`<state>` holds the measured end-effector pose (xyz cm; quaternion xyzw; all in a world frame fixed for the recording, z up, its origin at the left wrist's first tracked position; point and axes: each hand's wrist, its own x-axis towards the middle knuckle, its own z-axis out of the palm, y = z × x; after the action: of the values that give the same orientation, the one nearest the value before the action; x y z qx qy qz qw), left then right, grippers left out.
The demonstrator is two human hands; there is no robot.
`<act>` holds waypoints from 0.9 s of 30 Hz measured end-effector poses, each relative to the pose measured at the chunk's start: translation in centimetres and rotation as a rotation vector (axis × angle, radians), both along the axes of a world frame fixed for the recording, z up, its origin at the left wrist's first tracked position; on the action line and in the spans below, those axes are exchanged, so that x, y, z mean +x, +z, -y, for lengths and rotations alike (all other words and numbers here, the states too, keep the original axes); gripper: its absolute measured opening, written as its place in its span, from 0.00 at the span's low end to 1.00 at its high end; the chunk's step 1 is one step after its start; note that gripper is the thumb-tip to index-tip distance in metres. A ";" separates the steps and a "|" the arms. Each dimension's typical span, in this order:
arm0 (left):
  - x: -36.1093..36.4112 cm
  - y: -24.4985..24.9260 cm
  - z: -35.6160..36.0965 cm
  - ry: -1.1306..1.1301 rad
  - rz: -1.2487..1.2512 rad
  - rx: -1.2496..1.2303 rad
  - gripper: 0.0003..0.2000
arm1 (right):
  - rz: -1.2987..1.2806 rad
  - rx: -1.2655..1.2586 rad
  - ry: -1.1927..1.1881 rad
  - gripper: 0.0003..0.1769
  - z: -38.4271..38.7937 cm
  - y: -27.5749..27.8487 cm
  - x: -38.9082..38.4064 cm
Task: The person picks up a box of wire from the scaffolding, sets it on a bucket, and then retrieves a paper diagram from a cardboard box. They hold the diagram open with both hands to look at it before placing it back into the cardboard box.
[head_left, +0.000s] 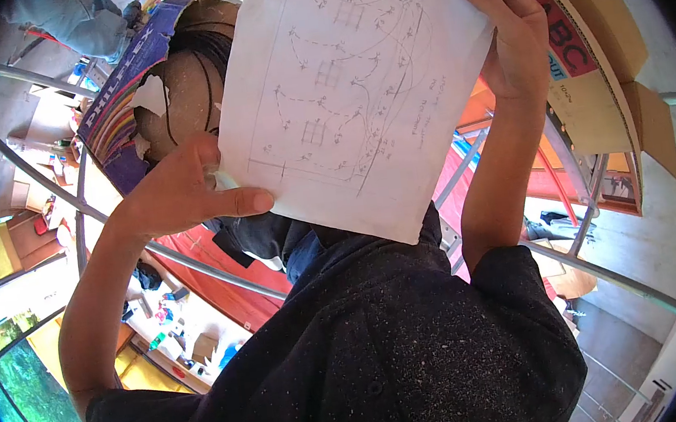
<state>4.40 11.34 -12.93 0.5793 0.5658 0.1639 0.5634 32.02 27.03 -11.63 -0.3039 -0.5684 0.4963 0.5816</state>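
Observation:
A white sheet of paper (328,113) with a hand-drawn wiring diagram is held up in front of me. It shows dashed curves, small grid squares and a few handwritten words. My left hand (179,190) holds its lower left edge, thumb lying over the front and the fingers partly hidden. At the upper right edge, my right hand (513,36) pinches the sheet between thumb and fingers. Just beyond my left hand stands a torn purple PHILFLEX carton (125,110) with coiled black cable (210,47) inside.
An open cardboard box (595,106) marked ABC stands beside my right hand. Metal scaffold tubes (217,275) cross on both sides. Far below on the left, a long table (189,325) bears scattered items. Another person's jeans (79,24) show at the upper left.

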 end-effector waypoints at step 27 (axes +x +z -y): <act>-0.1 -0.6 0.0 0.070 0.074 0.015 0.28 | -0.029 0.061 0.084 0.08 0.2 -0.2 0.3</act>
<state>4.32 11.35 -13.51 0.5568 0.5633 0.2089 0.5737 32.36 26.82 -11.80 -0.2547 -0.5872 0.5070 0.5773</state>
